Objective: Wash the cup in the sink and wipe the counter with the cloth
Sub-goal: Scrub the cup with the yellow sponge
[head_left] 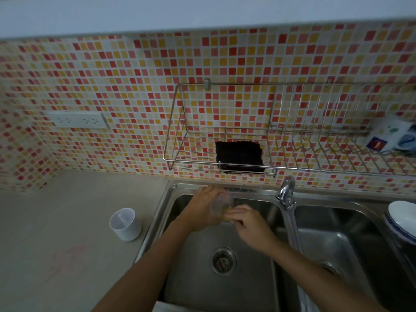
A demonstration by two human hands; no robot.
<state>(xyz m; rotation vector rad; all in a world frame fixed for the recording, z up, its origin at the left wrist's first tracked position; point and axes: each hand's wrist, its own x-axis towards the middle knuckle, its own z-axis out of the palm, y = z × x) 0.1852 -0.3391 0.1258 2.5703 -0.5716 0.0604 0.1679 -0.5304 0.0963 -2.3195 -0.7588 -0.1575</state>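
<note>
A person is holding a clear cup (221, 204) over the left basin of a steel double sink (225, 296), the left hand (203, 209) wrapped around its side and the right hand (245, 219) pressing something small and yellow, likely a sponge, against its mouth; the right fingers are bunched narrowly on it, though blur is hiding the detail. No water is visibly running from the tap (286, 191), so the washing appears to be at the scrubbing stage, with rinsing probably left to do. The counter (56, 221) is showing a faint reddish smear (67, 258) near its front edge, suggesting the wiping is not yet done. A dark cloth (239, 156) is lying untouched on the wire rack (180, 131) above the sink, well apart from both hands. A white divided cup (125, 224) is standing on the counter just beside the sink, and a white bowl (403, 217) is sitting at the far right.
</note>
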